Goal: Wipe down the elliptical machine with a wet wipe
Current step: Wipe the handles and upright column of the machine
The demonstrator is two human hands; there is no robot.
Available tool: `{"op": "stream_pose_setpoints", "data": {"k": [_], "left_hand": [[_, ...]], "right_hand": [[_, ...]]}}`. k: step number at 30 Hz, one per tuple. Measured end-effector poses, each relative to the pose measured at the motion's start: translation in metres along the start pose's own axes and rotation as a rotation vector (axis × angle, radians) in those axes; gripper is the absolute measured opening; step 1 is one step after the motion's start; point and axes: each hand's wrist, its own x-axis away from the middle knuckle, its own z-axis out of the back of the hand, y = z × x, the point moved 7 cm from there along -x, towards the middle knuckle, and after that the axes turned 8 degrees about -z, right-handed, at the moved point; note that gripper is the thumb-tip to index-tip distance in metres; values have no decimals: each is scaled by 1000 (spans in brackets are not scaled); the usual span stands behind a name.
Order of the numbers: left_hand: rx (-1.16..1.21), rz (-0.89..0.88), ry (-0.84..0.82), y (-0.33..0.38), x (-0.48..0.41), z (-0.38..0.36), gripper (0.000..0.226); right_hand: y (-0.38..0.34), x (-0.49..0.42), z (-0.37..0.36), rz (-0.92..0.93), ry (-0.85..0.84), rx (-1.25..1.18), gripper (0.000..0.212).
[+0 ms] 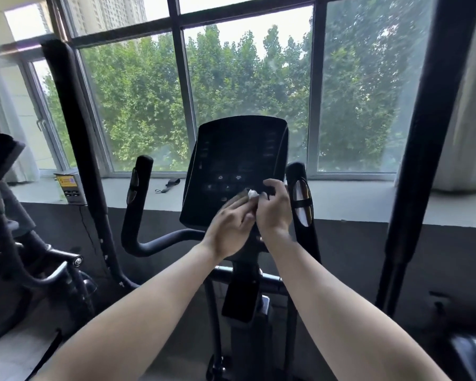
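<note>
While my left hand [227,225] and right hand [276,207] meet at the lower right corner of the console [237,149], both pinching the bunched wet wipe [252,193], I reckon wiping's barely begun, console face and handlebars [141,174] all left.

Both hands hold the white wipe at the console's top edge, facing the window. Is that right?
Not the top edge. The head view shows the left hand and right hand holding the wipe in front of the console's lower part, by the buttons. The window is indeed ahead.
</note>
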Motion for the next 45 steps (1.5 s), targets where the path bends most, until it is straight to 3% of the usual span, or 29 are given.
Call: {"op": "stream_pose_setpoints", "data": {"k": [4,9,12,15,19,25,28,34,37,41,45], "left_hand": [[-228,18,72,0,1,2,56],[-461,301,124,-26,13,20,63],[-397,293,109,-25,8,20,70],[-239,124,90,-5,-2,15,69],[-323,22,4,-1,3,12,64],[-425,341,29,-45,21,43,62],[-400,385,39,-51,24,46,63],[-152,63,3,-14,11,16,66],[-148,17,11,-2,11,9,61],[-385,152,50,-20,16,27,63],[-452,347,104,-48,28,45,76]], "right_hand": [[11,-4,-1,-99,-54,-127,23],[12,0,1,-100,-112,-16,32],[7,2,4,-70,-70,102,36],[-3,5,5,7,-9,243,40],[-12,3,1,61,24,251,39],[-4,4,-17,94,71,353,35],[2,5,-14,120,104,270,33],[2,8,-5,176,163,99,31],[3,9,-2,214,186,71,29],[4,8,-2,246,190,80,25],[5,7,-7,205,163,104,28]]}}
